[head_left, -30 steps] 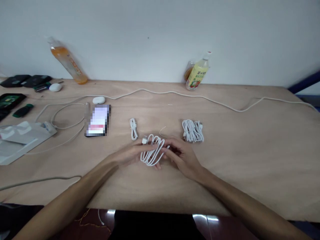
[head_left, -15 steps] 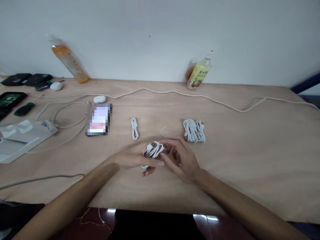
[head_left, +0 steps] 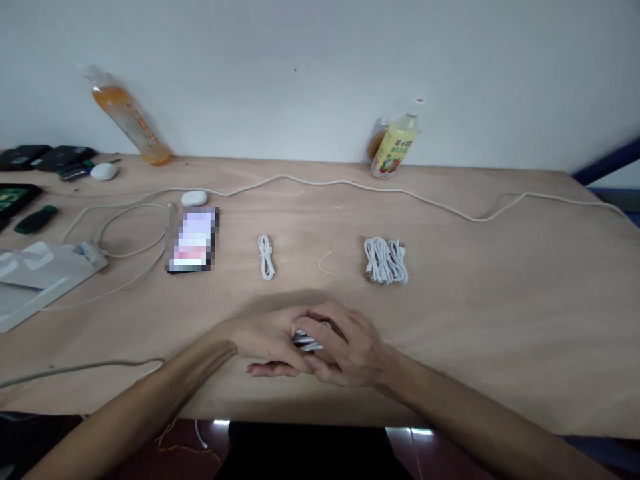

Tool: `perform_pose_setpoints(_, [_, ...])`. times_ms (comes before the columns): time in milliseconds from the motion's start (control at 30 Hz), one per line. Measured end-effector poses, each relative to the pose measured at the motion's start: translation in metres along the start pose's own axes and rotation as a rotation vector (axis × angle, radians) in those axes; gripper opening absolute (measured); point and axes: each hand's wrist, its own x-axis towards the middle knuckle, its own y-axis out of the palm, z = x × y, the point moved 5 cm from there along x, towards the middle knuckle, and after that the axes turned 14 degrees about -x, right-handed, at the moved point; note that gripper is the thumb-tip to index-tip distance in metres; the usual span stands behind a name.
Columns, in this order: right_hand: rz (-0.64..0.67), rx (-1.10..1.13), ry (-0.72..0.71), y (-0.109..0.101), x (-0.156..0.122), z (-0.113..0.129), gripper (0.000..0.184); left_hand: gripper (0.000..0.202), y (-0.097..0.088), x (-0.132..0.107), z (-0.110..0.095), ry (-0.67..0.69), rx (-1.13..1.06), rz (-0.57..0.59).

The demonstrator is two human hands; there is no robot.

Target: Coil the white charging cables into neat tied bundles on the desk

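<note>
A coiled white USB cable (head_left: 307,341) is held between my two hands near the table's front edge, mostly covered by fingers. My left hand (head_left: 273,343) wraps around it from the left. From the right, my right hand (head_left: 345,347) closes over the coil, its fingers laid across the top. Beyond my hands a thin white tie (head_left: 325,264) lies loose on the table. One bundled white cable (head_left: 267,257) rests to its left, and a group of several bundled white cables (head_left: 386,261) sits to its right.
A phone (head_left: 194,240) and a white earbud case (head_left: 194,198) lie left of the bundles. Against the wall stand an orange drink bottle (head_left: 133,123) and a yellow-labelled bottle (head_left: 397,145). A long white cord (head_left: 345,182) crosses the back of the wooden table (head_left: 490,300).
Both hands have come nearer to the table's front edge with the cable. My right hand's fingers have closed over the coil, hiding the plug and most loops that showed before.
</note>
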Motion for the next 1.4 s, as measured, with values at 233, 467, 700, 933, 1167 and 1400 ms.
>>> perform_pose_setpoints(233, [0.0, -0.036, 0.061, -0.004, 0.0, -0.001, 0.026, 0.046, 0.018, 0.013, 0.005, -0.074, 0.007, 0.122])
perform_pose_setpoints(467, [0.073, 0.047, 0.339, 0.001, -0.001, -0.023, 0.029, 0.03, 0.009, 0.01, -0.002, 0.006, -0.276, -0.094])
perform_pose_setpoints(700, [0.053, -0.064, 0.464, -0.004, -0.007, -0.031, 0.037, 0.046, 0.001, 0.012, 0.002, 0.296, 0.142, -0.513])
perform_pose_setpoints(933, [0.003, -0.096, 0.497, -0.009, -0.008, -0.035, 0.029, 0.034, 0.013, 0.019, -0.01, 0.42, 0.571, -0.653])
perform_pose_setpoints(1167, [-0.077, -0.296, 0.353, -0.013, 0.001, -0.042, 0.036, 0.052, -0.002, 0.037, -0.017, 0.35, 0.317, -0.496])
perform_pose_setpoints(1400, [-0.02, -0.084, 0.573, -0.002, -0.007, -0.043, 0.041, 0.042, 0.0, 0.019, -0.016, 0.604, 0.764, -0.68])
